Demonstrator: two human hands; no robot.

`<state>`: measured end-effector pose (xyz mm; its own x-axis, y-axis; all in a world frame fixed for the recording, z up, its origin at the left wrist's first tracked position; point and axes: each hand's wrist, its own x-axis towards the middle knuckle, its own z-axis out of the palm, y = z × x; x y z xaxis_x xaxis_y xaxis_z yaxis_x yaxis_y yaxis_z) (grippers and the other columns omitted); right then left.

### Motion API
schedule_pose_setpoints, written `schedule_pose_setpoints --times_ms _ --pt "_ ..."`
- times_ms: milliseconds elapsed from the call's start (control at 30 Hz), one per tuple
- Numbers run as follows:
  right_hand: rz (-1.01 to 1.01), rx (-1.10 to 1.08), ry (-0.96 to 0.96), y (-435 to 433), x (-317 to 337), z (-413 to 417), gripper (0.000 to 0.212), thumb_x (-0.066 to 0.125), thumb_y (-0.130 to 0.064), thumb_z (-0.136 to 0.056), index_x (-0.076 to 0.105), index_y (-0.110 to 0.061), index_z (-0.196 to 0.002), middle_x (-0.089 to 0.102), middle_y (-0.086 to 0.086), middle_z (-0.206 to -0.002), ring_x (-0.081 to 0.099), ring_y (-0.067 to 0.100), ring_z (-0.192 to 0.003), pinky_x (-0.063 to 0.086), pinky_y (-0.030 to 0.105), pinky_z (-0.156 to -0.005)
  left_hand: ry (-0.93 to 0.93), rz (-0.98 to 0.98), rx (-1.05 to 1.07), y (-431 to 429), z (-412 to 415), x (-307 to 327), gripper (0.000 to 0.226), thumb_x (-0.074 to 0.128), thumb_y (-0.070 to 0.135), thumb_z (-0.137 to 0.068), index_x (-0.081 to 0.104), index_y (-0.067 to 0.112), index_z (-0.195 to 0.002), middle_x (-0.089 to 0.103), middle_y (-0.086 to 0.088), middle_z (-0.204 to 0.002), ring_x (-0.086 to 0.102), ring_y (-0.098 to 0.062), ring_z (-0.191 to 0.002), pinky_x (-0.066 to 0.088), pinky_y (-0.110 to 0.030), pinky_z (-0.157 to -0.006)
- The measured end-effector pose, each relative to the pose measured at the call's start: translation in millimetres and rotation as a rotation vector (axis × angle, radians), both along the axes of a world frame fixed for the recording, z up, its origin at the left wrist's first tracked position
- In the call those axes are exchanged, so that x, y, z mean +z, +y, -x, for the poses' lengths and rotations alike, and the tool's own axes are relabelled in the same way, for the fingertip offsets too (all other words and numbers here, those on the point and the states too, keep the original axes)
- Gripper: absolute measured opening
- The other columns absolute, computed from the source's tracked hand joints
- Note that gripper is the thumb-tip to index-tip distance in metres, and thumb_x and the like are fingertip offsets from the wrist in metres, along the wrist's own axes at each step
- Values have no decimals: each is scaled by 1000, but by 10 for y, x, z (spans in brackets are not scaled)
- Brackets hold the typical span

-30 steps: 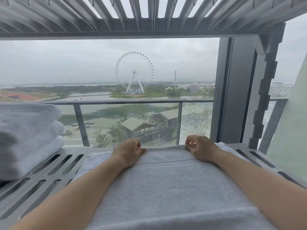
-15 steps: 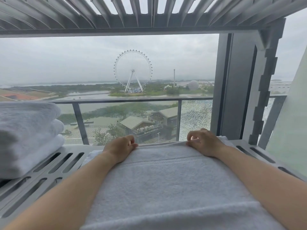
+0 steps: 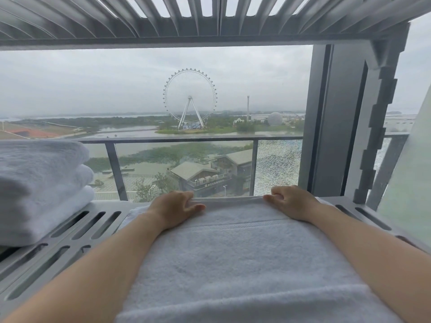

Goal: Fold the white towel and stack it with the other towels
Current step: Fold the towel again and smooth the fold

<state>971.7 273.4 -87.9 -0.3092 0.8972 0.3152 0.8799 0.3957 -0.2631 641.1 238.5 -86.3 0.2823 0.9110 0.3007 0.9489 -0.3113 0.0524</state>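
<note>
towel: white towel (image 3: pixel 235 257) lay flat on the slatted shelf (image 3: pixel 77 229), long axis running away from me.
grip: my left hand (image 3: pixel 173 209) and right hand (image 3: pixel 288 201) pinched its far edge.
stack: folded towels (image 3: pixel 42 190) sat to the left, nearer my left hand.

A Ferris wheel (image 3: pixel 190 99) stood at frame centre beyond a glass balcony railing (image 3: pixel 186 139), under overcast sky; a slotted grey shelf (image 3: pixel 70 231) filled the lower left, louvred slats (image 3: pixel 163 15) overhead.

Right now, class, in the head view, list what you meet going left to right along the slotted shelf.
Stack of folded towels → bare slotted shelf → left hand on the white towel → right hand on the same towel's far edge.
</note>
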Motion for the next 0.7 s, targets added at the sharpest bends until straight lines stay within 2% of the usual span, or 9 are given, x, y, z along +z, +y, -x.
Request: schedule_pose_setpoints --times_ms 67,133,233,333,400,500,567,633,700 --pt "-38 2 -33 -5 16 -9 49 40 -57 -90 40 -16 -63 52 -3 -61 49 14 -61 31 29 -53 -5 12 -12 11 42 4 45 36 69 -82 43 25 -76 54 5 -73 54 -15 -69 39 -30 -61" --pt "-82 2 -77 -14 35 -30 49 39 -58 -90 40 -17 -63 52 -5 -60 49 15 -63 34 29 -56 -4 30 -17 20 99 -1 57 36 72 -79 53 18 -87 61 0 -78 58 -18 -74 46 -32 -66" --pt "-144 11 -156 -53 71 -35 45 38 -58 -90 38 -24 -61 48 -10 -63 49 16 -70 35 33 -73 -21 36 -37 28 157 -19 58 39 67 -83 57 14 -100 65 -4 -85 60 -23 -81 48 -35 -74" --pt "-171 10 -188 -93 90 -14 43 38 -57 -90 35 -27 -60 46 -12 -65 47 16 -73 33 33 -77 -20 31 -67 30 144 -16 42 38 64 -86 45 24 -73 52 7 -65 55 -20 -68 37 -31 -60" --pt "-127 -18 -197 -127 80 -33 44 37 -58 -90 36 -27 -60 47 -10 -65 49 17 -71 36 32 -70 21 2 -55 31 105 -17 43 37 64 -86 39 24 -69 51 6 -64 54 -19 -66 34 -30 -59" --pt "-34 -68 -154 -229 63 -138 45 38 -60 -89 41 -25 -62 50 -8 -64 52 17 -70 38 31 -60 95 -52 -63 38 3 -16 44 35 64 -87 42 22 -76 64 -6 -79 60 -26 -76 36 -31 -62" --pt "-78 -78 -203 -308 61 -207 43 38 -60 -89 42 -26 -64 50 -8 -65 53 18 -70 38 30 -60 149 -105 -92 14 -93 2 41 36 59 -90 47 20 -84 65 -10 -90 62 -28 -85 39 -31 -65" --pt "-180 -64 -274 -361 85 -231 34 41 -56 -90 49 -26 -78 53 -5 -80 54 19 -82 38 31 -70 262 -249 -125 -20 -193 41 36 42 49 -92 52 16 -102 59 -9 -107 59 -27 -99 43 -34 -78" --pt "-288 -56 -362 -401 137 -209 32 47 -51 -90 54 -22 -103 53 -2 -101 51 19 -99 36 34 -86 368 -366 -131 -102 -285 88 37 50 39 -91 48 16 -120 50 -8 -124 52 -25 -112 41 -39 -91"
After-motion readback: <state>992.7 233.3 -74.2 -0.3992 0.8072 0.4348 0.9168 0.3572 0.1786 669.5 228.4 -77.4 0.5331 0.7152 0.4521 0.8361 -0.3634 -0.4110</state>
